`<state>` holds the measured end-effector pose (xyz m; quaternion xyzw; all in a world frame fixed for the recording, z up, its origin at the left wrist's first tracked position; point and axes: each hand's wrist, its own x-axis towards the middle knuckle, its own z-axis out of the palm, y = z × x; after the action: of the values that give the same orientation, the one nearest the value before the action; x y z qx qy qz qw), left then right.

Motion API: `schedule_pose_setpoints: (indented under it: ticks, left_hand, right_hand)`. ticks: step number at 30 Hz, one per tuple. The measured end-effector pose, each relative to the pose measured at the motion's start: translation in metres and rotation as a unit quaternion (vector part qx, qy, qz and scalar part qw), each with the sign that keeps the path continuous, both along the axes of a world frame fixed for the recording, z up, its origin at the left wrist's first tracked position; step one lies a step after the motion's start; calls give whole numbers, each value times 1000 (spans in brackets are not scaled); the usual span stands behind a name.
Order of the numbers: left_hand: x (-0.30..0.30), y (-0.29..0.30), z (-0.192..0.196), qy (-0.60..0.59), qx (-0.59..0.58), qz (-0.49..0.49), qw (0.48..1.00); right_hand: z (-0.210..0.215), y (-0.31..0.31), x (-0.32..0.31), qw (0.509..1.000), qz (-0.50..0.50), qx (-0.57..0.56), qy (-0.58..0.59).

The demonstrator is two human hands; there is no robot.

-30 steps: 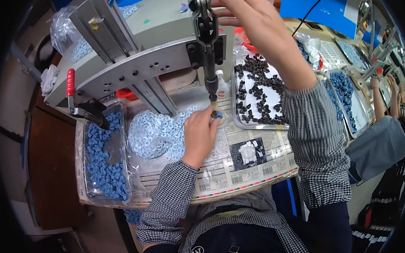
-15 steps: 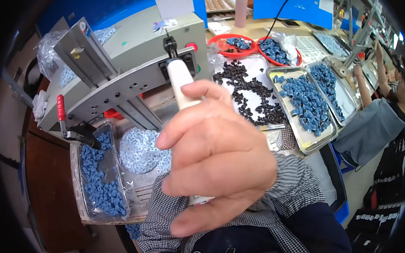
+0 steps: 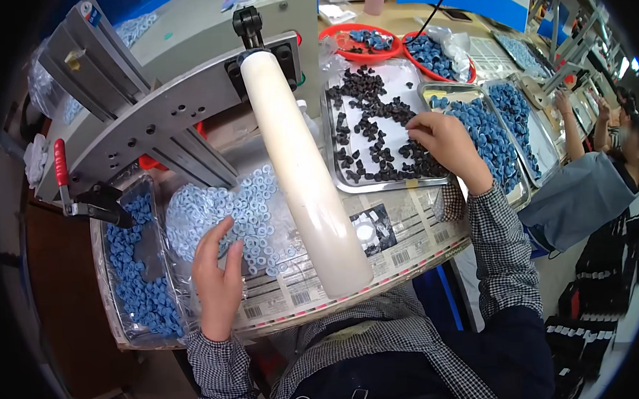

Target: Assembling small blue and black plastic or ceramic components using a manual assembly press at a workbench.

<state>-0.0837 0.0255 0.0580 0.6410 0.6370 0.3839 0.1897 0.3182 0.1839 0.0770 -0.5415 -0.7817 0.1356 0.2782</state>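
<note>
My left hand (image 3: 217,275) lies flat on the near edge of a pile of pale blue rings (image 3: 224,211), fingers spread, holding nothing that I can see. My right hand (image 3: 447,145) reaches into a metal tray (image 3: 336,177) of small black parts (image 3: 373,126), its fingertips pinched among them; whether a part is gripped is hidden. A long cream lever handle (image 3: 300,172) of the grey press (image 3: 166,113) points toward me between the two hands.
A clear bin of darker blue parts (image 3: 137,279) sits at the left by a red-handled clamp (image 3: 61,164). Trays (image 3: 484,132) and red bowls (image 3: 369,40) of blue parts stand at the right and back. Another person (image 3: 590,180) works at the right.
My right hand has left the lever handle and gone to the black parts tray. My left hand has shifted from under the press to the ring pile's near edge.
</note>
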Motion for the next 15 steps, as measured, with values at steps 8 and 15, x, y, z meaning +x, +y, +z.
schedule_pose_setpoints:
  ticks: [8, 15]
  left_hand:
    - [0, -16, -21, -12, -57, -14, 998]
    - [18, -13, -24, -9, -10, -26, 1000]
  right_hand:
    - [-52, 56, -2, 987, -9, 45, -156]
    - [-71, 84, -2, 974, 11, 51, -223]
